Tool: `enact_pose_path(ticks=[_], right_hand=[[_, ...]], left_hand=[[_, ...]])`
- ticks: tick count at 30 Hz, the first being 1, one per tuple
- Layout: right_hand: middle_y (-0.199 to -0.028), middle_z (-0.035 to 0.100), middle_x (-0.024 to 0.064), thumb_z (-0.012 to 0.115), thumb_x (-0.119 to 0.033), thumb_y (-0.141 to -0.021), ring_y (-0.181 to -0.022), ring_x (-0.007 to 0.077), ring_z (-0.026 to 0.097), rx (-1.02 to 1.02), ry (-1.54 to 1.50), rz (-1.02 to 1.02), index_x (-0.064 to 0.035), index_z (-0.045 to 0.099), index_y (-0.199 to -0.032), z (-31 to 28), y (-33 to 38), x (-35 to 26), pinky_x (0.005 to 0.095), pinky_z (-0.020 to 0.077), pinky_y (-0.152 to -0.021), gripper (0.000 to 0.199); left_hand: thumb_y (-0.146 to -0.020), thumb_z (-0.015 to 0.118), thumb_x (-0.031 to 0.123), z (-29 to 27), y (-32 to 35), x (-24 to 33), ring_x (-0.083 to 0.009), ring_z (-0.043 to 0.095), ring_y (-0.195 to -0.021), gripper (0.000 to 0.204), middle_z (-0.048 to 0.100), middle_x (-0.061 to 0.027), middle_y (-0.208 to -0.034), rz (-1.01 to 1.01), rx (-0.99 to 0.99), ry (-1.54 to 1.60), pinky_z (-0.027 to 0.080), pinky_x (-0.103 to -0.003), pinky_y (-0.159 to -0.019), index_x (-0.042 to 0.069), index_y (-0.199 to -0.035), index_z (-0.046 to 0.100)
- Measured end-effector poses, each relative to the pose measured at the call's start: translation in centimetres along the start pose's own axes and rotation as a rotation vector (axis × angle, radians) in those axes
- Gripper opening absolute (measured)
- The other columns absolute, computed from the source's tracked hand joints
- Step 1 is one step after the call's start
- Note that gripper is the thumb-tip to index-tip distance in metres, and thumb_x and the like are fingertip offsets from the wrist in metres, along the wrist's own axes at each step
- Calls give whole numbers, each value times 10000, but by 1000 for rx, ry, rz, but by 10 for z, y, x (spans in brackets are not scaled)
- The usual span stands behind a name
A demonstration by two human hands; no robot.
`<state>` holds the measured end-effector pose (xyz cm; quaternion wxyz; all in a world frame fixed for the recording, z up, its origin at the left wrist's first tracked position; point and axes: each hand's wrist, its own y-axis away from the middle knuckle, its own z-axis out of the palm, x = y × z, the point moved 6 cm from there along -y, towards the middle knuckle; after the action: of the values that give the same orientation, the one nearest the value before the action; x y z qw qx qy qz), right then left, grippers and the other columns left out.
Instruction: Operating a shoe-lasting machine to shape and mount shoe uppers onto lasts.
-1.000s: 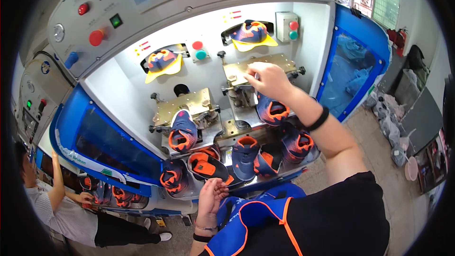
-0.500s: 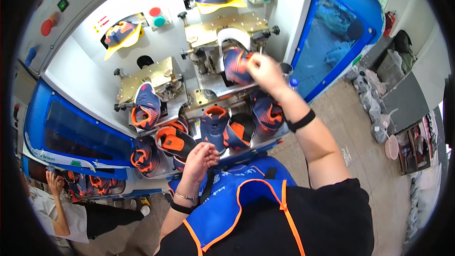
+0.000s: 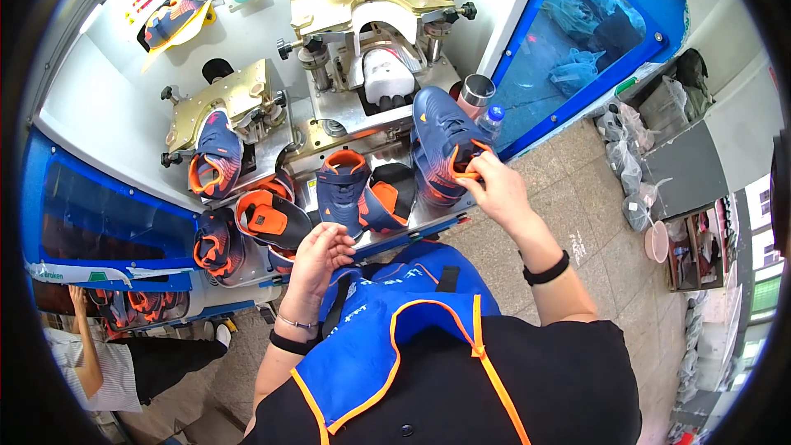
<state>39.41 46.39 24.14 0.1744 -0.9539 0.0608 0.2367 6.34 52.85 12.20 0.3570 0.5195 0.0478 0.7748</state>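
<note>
The right hand pinches a navy shoe upper by its collar; swung right, it could topple the blue-capped bottle. The left hand hangs half-curled, seemingly empty.

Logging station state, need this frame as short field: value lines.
left hand: loosely curled, near shoe row, nothing visibly held
right hand: gripping navy-orange shoe by its collar
left fixture: shoe at its front
right fixture: white form exposed
right side: blue-capped bottle beside cup
</note>
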Motion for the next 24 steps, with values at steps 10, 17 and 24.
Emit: enact_pose_path(ticks=[10,17,24], right_hand=[[-956,637,102,742,-308,-905,-827,353,692,-87,82,18,-105,647,-916,-13,33,-3,458,543,-690,225],[-1018,641,115,729,-311,-917,-849,363,691,-42,143,-44,-92,660,-961,37,-20,17,470,554,-710,234],[-1111,589,108,821,-371,-833,-905,327,700,3,219,-5,-97,676,-1057,14,-33,-8,437,581,-740,383]], left_hand=[[-1088,558,248,-11,7,-2,-159,710,-807,221,703,-88,-944,8,59,-40,601,-283,-697,42,-1127,625],[-1083,569,245,-17,10,1,-154,715,-789,214,710,-84,-938,32,66,-28,599,-270,-685,44,-1117,634],[-1084,557,238,-42,21,3,-165,715,-795,205,709,-86,-939,69,120,1,605,-287,-695,52,-1124,631]])
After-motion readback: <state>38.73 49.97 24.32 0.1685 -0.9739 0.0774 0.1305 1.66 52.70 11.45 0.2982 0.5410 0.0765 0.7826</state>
